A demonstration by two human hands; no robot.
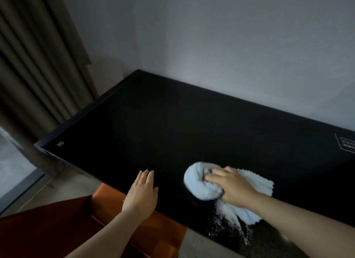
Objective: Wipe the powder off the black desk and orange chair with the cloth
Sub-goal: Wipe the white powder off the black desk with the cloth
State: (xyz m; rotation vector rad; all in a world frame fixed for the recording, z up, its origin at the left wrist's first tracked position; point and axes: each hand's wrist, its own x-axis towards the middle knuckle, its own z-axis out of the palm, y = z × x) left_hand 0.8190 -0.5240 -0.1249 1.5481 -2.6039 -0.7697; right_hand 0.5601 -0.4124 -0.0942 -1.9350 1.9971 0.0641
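Head view is showing the job partly done, by my reckoning. The right hand (232, 186) is pressing a pale blue cloth (201, 183) onto the black tabletop (172, 123), close to its near edge. Its fingers are curling over the bunched front of the cloth and gripping it, while the loose end is trailing back under the wrist.

White powder (226, 225) is lying scattered on the tabletop just behind the cloth, towards the near edge, and some of it is clinging around the trailing end. That patch is looking like the main work left on this surface. The wide stretch ahead of the cloth and off to the left is showing dark and clean, though the dim light could be hiding a thin film.

The left hand (143, 192) is resting flat on the tabletop near the edge, well apart from the cloth. Its fingers are lying straight and pressed together, holding nothing, and I take it to be bracing the person.

The orange chair (146, 232) is sitting tucked under the near edge, below the left arm. I am making out only a tiny pale speck or two on it and cannot tell how much powder it carries. Nothing is touching it, so I am judging that half of the task as not yet begun.
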